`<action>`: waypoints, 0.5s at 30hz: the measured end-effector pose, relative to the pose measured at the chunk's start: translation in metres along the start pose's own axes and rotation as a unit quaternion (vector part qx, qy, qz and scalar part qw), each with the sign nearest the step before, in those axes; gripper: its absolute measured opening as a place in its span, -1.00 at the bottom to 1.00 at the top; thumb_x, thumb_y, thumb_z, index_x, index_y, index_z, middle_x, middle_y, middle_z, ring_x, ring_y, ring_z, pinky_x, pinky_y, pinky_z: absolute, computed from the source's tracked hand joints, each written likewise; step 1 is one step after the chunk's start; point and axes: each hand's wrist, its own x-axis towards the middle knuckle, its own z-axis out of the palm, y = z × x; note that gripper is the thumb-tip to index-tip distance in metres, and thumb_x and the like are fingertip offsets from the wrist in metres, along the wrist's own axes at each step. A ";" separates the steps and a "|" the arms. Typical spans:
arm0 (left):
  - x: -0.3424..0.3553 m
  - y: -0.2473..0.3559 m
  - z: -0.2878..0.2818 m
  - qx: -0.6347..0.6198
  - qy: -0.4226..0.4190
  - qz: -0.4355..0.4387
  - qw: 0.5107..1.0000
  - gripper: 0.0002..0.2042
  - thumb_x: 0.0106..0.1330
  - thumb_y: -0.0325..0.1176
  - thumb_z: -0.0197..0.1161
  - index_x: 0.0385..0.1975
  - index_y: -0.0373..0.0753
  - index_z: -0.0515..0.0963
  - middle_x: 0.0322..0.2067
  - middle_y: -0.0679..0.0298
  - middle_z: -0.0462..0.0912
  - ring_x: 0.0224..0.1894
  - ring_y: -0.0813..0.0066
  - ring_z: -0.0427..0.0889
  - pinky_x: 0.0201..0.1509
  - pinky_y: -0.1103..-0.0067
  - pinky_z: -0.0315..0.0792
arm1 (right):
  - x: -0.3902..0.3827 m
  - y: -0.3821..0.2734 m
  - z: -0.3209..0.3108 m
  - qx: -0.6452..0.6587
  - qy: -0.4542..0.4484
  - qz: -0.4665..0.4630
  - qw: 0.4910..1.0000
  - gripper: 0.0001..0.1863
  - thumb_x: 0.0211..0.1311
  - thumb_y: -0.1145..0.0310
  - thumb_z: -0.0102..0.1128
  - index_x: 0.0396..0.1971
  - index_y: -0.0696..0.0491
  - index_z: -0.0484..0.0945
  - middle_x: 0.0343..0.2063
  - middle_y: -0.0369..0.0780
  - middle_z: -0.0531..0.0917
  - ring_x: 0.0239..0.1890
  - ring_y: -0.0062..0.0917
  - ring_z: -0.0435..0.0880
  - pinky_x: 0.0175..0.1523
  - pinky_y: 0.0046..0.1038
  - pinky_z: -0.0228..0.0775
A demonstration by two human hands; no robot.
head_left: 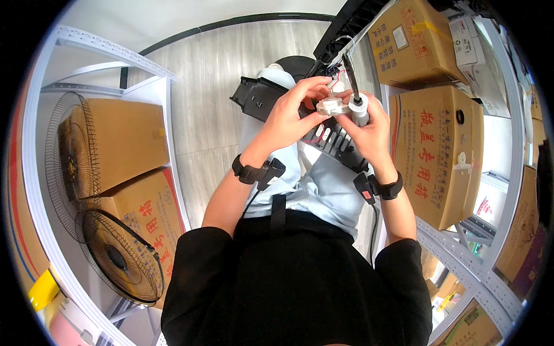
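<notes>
Over my lap, my left hand [291,115] pinches a small pale, metallic-looking flat part [329,105]. My right hand [372,127] is wrapped round a grey cylindrical piece [359,112] with a dark rod or cord [350,75] rising from its top, beside the flat part, with thumb near both. Thin red and pale wires run behind my fingers. A black slotted housing [257,101] lies across my thighs under my hands, and a long black column [330,43] stands beyond them. Some fingertips are hidden behind the parts.
White metal racks [173,144] flank me. The left holds cardboard boxes [130,135] and wire fan guards [115,256]. The right holds stacked boxes [427,155] and a white carton [467,52]. A dark round base [294,66] sits on the grey wooden floor [202,75].
</notes>
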 end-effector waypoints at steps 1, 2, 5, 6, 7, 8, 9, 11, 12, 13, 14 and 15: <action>0.000 0.000 0.000 0.025 -0.003 0.005 1.000 -0.47 0.19 -0.58 0.38 0.20 -0.20 0.44 0.02 0.22 0.61 -0.04 0.45 0.64 0.01 0.52 0.50 | 0.000 0.000 -0.002 -0.002 -0.005 -0.003 1.000 -0.61 0.03 0.56 0.42 -0.07 0.11 0.61 -0.14 -0.21 0.71 -0.06 -0.43 0.71 0.06 -0.45 0.49; 0.000 -0.001 -0.001 0.049 -0.005 0.011 0.999 -0.44 0.19 -0.59 0.38 0.23 -0.21 0.42 0.02 0.22 0.62 0.00 0.43 0.64 0.05 0.49 0.51 | 0.001 -0.001 -0.004 -0.004 -0.011 -0.006 1.000 -0.60 0.03 0.56 0.41 -0.06 0.11 0.60 -0.12 -0.20 0.71 -0.04 -0.42 0.71 0.07 -0.44 0.49; 0.003 0.003 0.003 0.076 -0.009 0.022 0.997 -0.41 0.19 -0.62 0.36 0.26 -0.21 0.40 0.01 0.21 0.62 0.01 0.42 0.65 0.07 0.47 0.53 | 0.004 -0.002 -0.009 -0.028 -0.012 -0.015 0.999 -0.58 0.02 0.56 0.42 -0.05 0.11 0.60 -0.08 -0.18 0.70 -0.01 -0.40 0.70 0.10 -0.43 0.48; 0.003 0.003 0.005 0.074 0.003 0.031 0.997 -0.42 0.19 -0.64 0.35 0.25 -0.23 0.40 0.00 0.20 0.63 0.00 0.42 0.66 0.07 0.47 0.54 | 0.006 -0.002 -0.010 -0.038 -0.011 -0.019 0.999 -0.58 0.01 0.56 0.42 -0.04 0.11 0.60 -0.06 -0.17 0.70 0.00 -0.40 0.69 0.11 -0.42 0.48; 0.005 0.002 0.007 0.072 0.015 0.039 0.997 -0.43 0.20 -0.65 0.34 0.25 -0.25 0.40 0.00 0.19 0.63 0.00 0.42 0.67 0.08 0.48 0.56 | 0.007 -0.004 -0.009 -0.036 0.000 -0.012 0.999 -0.57 0.02 0.56 0.41 -0.03 0.11 0.60 -0.06 -0.17 0.70 0.01 -0.39 0.69 0.11 -0.42 0.48; 0.006 0.001 0.011 0.070 0.026 0.048 0.996 -0.44 0.21 -0.66 0.33 0.24 -0.27 0.40 0.00 0.18 0.64 0.00 0.42 0.68 0.08 0.48 0.57 | 0.009 -0.007 -0.007 -0.035 0.011 -0.004 0.999 -0.56 0.02 0.56 0.41 -0.02 0.10 0.60 -0.06 -0.17 0.70 0.02 -0.39 0.69 0.11 -0.41 0.47; 0.006 -0.002 0.016 0.039 0.063 0.029 0.997 -0.46 0.22 -0.67 0.33 0.23 -0.29 0.40 0.01 0.17 0.63 -0.01 0.41 0.68 0.09 0.49 0.58 | 0.011 -0.011 -0.005 -0.032 0.022 0.004 0.999 -0.55 0.03 0.56 0.40 0.00 0.10 0.60 -0.05 -0.17 0.70 0.02 -0.38 0.69 0.11 -0.41 0.47; 0.003 -0.010 0.028 -0.023 0.136 -0.007 0.990 -0.49 0.24 -0.69 0.31 0.21 -0.34 0.40 0.02 0.14 0.63 -0.01 0.40 0.69 0.10 0.50 0.60 | 0.013 -0.022 -0.003 0.037 0.009 0.074 0.997 -0.47 0.03 0.46 0.46 0.08 0.08 0.58 -0.08 -0.23 0.70 -0.02 -0.51 0.67 0.07 -0.46 0.48; 0.005 -0.011 0.032 -0.029 0.148 -0.020 0.988 -0.53 0.26 -0.67 0.31 0.18 -0.38 0.40 0.05 0.11 0.61 -0.02 0.37 0.70 0.09 0.50 0.62 | 0.014 -0.029 -0.006 0.061 -0.007 0.114 0.992 -0.45 0.03 0.43 0.48 0.09 0.08 0.57 -0.09 -0.25 0.70 -0.04 -0.55 0.66 0.07 -0.48 0.48; 0.006 -0.012 0.033 -0.030 0.147 -0.016 0.989 -0.53 0.26 -0.67 0.31 0.18 -0.38 0.40 0.06 0.11 0.61 -0.01 0.38 0.70 0.09 0.50 0.62 | 0.014 -0.032 -0.005 0.085 -0.023 0.153 0.984 -0.43 0.03 0.40 0.50 0.11 0.08 0.57 -0.11 -0.27 0.70 -0.06 -0.59 0.65 0.06 -0.49 0.48; 0.006 -0.011 0.035 -0.030 0.147 -0.013 0.989 -0.53 0.26 -0.67 0.31 0.18 -0.38 0.40 0.06 0.11 0.60 -0.01 0.38 0.70 0.08 0.49 0.62 | 0.014 -0.029 0.001 0.094 0.010 0.098 0.991 -0.36 -0.01 0.33 0.57 0.13 0.07 0.55 -0.14 -0.30 0.70 -0.15 -0.71 0.61 -0.02 -0.57 0.49; 0.005 -0.011 0.036 -0.031 0.147 -0.011 0.989 -0.53 0.25 -0.67 0.31 0.18 -0.38 0.41 0.06 0.11 0.60 -0.01 0.38 0.70 0.08 0.49 0.62 | 0.014 -0.025 0.005 0.096 0.020 0.106 0.990 -0.36 -0.01 0.32 0.57 0.14 0.08 0.55 -0.15 -0.29 0.70 -0.17 -0.73 0.60 -0.04 -0.59 0.48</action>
